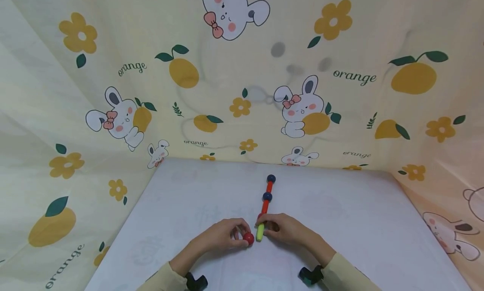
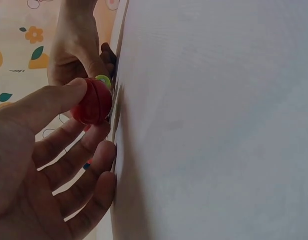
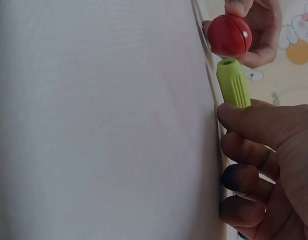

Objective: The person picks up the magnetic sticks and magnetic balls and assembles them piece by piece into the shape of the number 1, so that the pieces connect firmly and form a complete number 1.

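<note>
My left hand [image 1: 226,235] pinches a glossy red ball [image 1: 248,239] between thumb and fingers; a groove runs around the ball in the left wrist view. Just to its right, my right hand [image 1: 287,229] pinches a ribbed yellow-green rod [image 3: 233,84] whose near end has a hole. The rod's end faces the red ball, and in the head view a small gap separates them. Beyond the rod runs a line of joined pieces: a red ball partly hidden by my right fingers, a red rod [image 1: 265,206], a blue ball [image 1: 267,197], another red rod [image 1: 269,186] and a far blue ball [image 1: 271,179].
The pieces lie on a white tabletop [image 1: 181,198]. A cloth [image 1: 227,72] printed with rabbits and oranges hangs behind the table and along both sides. Dark wrist-worn devices [image 1: 311,276] sit by both sleeves.
</note>
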Motion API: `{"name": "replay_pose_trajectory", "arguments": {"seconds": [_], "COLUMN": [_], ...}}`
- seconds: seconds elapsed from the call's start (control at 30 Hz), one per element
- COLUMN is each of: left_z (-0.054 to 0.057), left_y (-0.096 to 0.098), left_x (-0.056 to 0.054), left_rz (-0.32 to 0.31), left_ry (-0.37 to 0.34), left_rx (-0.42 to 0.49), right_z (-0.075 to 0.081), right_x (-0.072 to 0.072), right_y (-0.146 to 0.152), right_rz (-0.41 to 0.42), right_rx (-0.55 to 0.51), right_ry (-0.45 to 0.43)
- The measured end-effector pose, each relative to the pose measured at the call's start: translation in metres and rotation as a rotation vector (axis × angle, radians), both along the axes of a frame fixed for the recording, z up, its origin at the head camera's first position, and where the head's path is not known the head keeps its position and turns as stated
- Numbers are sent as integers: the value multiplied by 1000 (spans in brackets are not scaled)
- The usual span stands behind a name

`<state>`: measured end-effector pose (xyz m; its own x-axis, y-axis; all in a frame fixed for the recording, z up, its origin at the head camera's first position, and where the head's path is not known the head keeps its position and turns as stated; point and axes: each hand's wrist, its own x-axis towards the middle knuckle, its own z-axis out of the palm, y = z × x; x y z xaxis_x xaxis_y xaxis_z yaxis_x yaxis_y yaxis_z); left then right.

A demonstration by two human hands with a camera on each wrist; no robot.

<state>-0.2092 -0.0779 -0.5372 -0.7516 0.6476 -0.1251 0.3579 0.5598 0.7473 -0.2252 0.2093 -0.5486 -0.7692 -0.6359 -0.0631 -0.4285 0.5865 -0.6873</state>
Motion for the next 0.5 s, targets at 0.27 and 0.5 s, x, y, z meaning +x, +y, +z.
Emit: {"name": "replay_pose_trajectory", "arguments": {"seconds": [0.27, 0.5], "left_z": [-4, -3], "left_y": [2, 6], "left_x": [2, 5], "left_rz": [-1, 5], "left_ry": [-9, -30], "left_rx": [7, -6], "right_z": [2, 3], "right_x": [-1, -1], "right_y": [-4, -5], "right_rz": [-20, -25], "right_rx": [18, 18], "right_ry": [-22, -23]}}
